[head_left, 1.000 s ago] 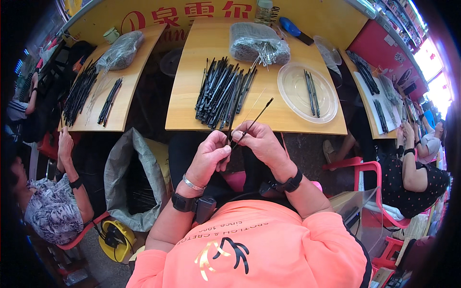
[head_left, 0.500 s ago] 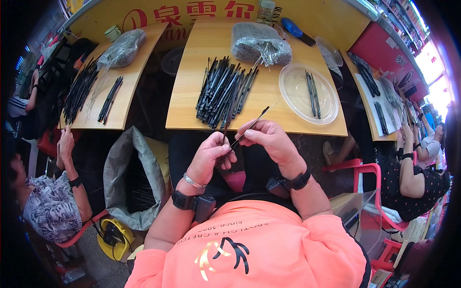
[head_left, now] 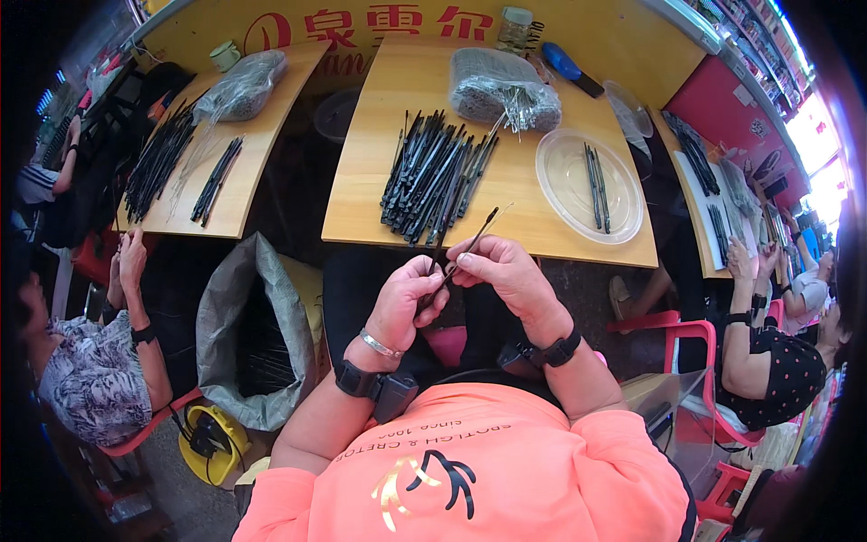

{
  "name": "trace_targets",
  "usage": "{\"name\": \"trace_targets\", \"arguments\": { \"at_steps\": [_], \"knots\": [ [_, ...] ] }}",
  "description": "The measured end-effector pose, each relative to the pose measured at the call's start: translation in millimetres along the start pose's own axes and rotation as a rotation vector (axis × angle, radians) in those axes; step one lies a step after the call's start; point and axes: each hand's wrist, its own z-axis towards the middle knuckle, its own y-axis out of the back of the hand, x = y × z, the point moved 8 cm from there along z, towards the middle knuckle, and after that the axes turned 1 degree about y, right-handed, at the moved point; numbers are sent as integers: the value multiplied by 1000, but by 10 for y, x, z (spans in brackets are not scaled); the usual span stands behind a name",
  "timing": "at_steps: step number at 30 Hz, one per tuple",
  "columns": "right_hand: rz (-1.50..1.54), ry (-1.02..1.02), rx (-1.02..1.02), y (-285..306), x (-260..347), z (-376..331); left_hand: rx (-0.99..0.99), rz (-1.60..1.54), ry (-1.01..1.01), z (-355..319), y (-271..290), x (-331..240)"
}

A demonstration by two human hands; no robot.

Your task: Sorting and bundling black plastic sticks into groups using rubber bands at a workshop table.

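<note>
Beyond the wooden table, my left hand and right hand are pinching a thin black plastic stick. It is looking light, stiff and slippery; I am gripping its near end.

Small assembly workshop, bench seating. Wooden surface carrying a heap of thin black sticks, a bagged bundle and a clear plastic plate. Matching neighbouring surface with the same black sticks. Seated co-workers either side on red plastic chairs. Grey sack on floor.
</note>
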Motion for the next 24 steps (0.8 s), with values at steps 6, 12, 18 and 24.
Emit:
{"name": "trace_targets", "arguments": {
  "at_steps": [6,12,18,24],
  "knots": [
    [2,13,48,-8,20,-5,-17,44,-7,4,-2,8],
    [-39,24,85,-31,70,-37,-17,47,0,22,-1,10],
    [-18,-8,41,-12,42,-28,-19,75,-1,21,-4,14],
    [-29,29,14,-30,68,-31,8,84,-1,25,-40,20]
  ]
}}
